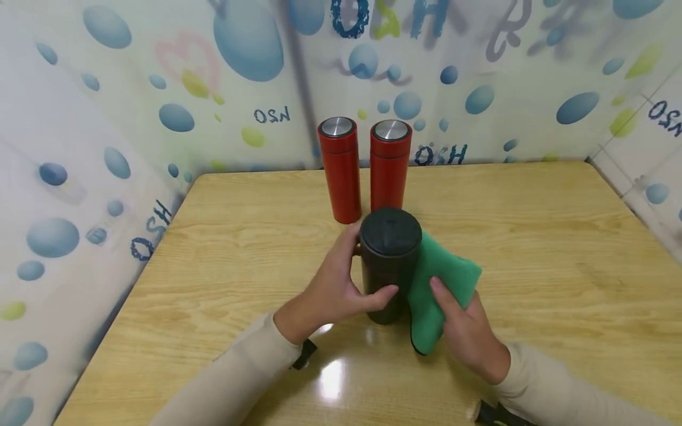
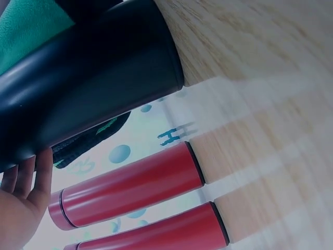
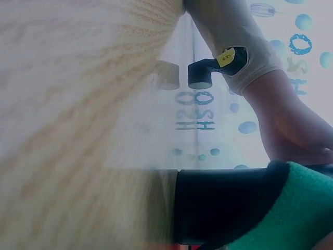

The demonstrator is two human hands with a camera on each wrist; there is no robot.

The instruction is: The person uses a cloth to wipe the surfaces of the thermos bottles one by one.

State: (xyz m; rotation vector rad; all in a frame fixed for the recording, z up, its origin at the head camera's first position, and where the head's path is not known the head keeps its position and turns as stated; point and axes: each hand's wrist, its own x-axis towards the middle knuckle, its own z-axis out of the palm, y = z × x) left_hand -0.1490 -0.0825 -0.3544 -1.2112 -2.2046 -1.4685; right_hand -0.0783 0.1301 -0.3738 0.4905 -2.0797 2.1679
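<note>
A black lidded tumbler [image 1: 389, 266] stands upright on the wooden table. My left hand [image 1: 338, 287] grips it from the left, thumb across its front and fingers round the back; in the left wrist view those fingers [image 2: 44, 177] rest on its dark side. Against the tumbler's right side lies a folded green cloth [image 1: 453, 272] with a dark edge. My right hand [image 1: 471, 334] holds this cloth, thumb on top and the other fingers hidden beneath. From the right wrist, the cloth [image 3: 299, 208] overlaps the tumbler's body [image 3: 223, 203].
Two red flasks with silver-topped lids, a left one [image 1: 341, 171] and a right one [image 1: 391, 165], stand upright behind the tumbler. The wooden table [image 1: 533, 248] meets a wall covering [image 1: 367, 77] with blue and green spots at its back edge.
</note>
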